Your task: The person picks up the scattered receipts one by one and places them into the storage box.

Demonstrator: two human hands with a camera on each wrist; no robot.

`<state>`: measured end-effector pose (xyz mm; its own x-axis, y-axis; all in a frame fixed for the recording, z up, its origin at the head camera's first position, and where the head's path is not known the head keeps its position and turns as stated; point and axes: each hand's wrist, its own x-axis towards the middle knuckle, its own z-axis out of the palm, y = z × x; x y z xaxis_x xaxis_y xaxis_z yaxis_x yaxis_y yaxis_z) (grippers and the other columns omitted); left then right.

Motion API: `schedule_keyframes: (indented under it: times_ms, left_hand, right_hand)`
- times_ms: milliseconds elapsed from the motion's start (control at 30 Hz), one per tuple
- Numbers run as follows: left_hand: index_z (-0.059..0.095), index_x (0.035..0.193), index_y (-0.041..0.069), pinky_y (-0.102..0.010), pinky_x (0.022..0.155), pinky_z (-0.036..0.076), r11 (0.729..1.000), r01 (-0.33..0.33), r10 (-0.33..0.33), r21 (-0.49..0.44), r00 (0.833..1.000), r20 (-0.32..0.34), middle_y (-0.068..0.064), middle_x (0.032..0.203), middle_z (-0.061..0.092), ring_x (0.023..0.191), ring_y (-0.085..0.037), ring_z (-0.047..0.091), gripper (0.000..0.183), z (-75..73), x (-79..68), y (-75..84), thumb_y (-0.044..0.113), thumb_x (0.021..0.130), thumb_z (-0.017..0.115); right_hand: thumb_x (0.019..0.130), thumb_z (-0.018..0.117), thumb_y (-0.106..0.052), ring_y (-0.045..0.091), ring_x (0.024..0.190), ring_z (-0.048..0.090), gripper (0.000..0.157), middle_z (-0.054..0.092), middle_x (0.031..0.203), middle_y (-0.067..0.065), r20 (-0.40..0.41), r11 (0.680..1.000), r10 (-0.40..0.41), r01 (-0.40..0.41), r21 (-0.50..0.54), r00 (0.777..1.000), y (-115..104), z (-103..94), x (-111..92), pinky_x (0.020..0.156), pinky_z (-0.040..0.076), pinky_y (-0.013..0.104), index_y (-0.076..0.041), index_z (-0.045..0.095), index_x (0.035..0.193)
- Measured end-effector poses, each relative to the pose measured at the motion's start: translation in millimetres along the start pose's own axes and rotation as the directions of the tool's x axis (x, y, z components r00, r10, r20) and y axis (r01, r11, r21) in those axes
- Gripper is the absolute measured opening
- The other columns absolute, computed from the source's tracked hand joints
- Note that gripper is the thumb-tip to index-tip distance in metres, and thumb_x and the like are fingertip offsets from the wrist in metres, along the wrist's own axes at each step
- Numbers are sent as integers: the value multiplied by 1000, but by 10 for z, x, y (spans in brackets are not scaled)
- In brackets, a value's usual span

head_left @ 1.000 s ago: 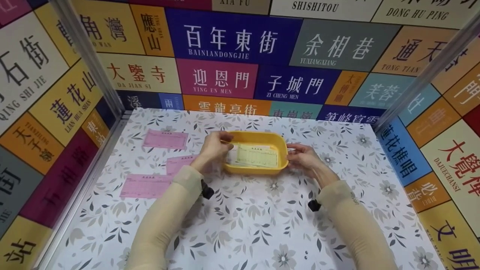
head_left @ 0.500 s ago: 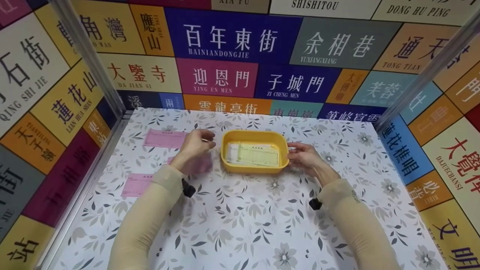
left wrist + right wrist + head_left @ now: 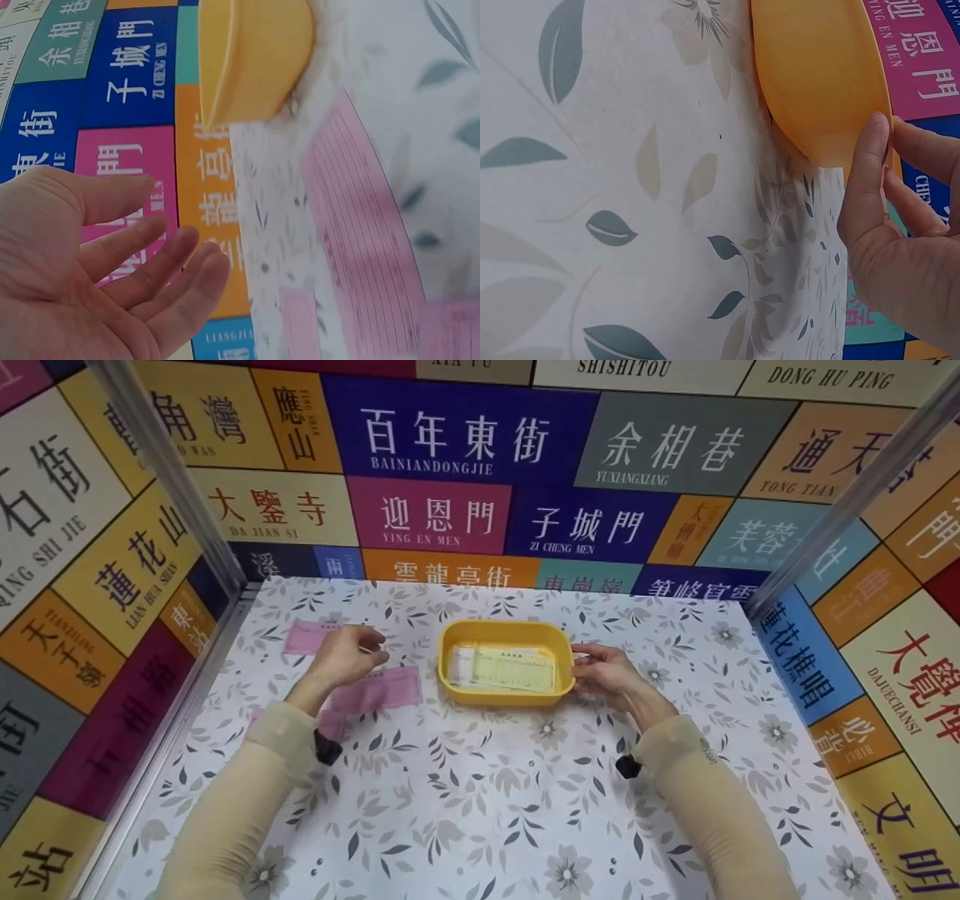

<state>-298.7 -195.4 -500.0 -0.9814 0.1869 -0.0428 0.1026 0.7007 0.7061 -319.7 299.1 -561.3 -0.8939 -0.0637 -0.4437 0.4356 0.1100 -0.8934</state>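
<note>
A yellow plastic basin sits on the table, with white and pale-green printed slips lying inside it. At its right end my right hand pinches the rim between thumb and fingers, as the right wrist view shows with the hand at the wall's edge. My left hand is over the pink printed slips, its fingers loosely bent and holding nothing. One pink slip lies just right of that wrist. Another pink slip is behind the hand, and a third is mostly hidden under the left forearm.
A floral-patterned cloth covers the table. Panels printed with large characters stand along the back and both sides, with metal posts at the corners. Each wrist carries a small black device.
My left hand has let go of the basin's left rim and moved left over the pink slips. The right hand has stayed at the basin's right end.
</note>
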Motion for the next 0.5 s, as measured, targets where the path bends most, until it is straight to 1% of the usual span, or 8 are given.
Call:
schedule_keyframes:
  times_ms: [133,233,400,500]
  left_hand:
    - [75,138,-3,-59,115,57,999,20,-19,46,1000,-6,-27,133,79,126,-45,76,44,-95,-130,-114,21,101,76]
    - [75,137,-3,-60,113,58,997,47,-46,66,999,-5,-27,131,80,125,-45,75,45,-154,-228,-208,21,100,77]
    - [74,136,-6,-62,108,59,992,84,-84,98,996,-4,-30,128,79,120,-47,75,46,-272,-388,-413,22,99,78]
    - [73,135,-7,-64,108,58,985,114,-114,128,993,-9,-32,128,79,121,-49,75,48,-380,-487,-554,25,99,79]
  right_hand:
    - [100,74,5,11,81,76,69,74,118,3,-4,1000,-2,2,3,1000,-2,-5,-5,84,69,30,-13,57,164]
    - [100,73,5,11,80,76,69,76,118,4,2,1000,-18,18,3,1000,1,-4,-14,81,69,28,-11,56,165]
    - [101,72,7,8,75,75,68,79,112,3,17,999,-50,51,-7,999,7,8,-12,76,68,26,-6,54,165]
    - [101,72,7,7,73,74,68,78,110,3,15,999,-50,50,-7,999,7,12,-11,76,68,26,-6,55,165]
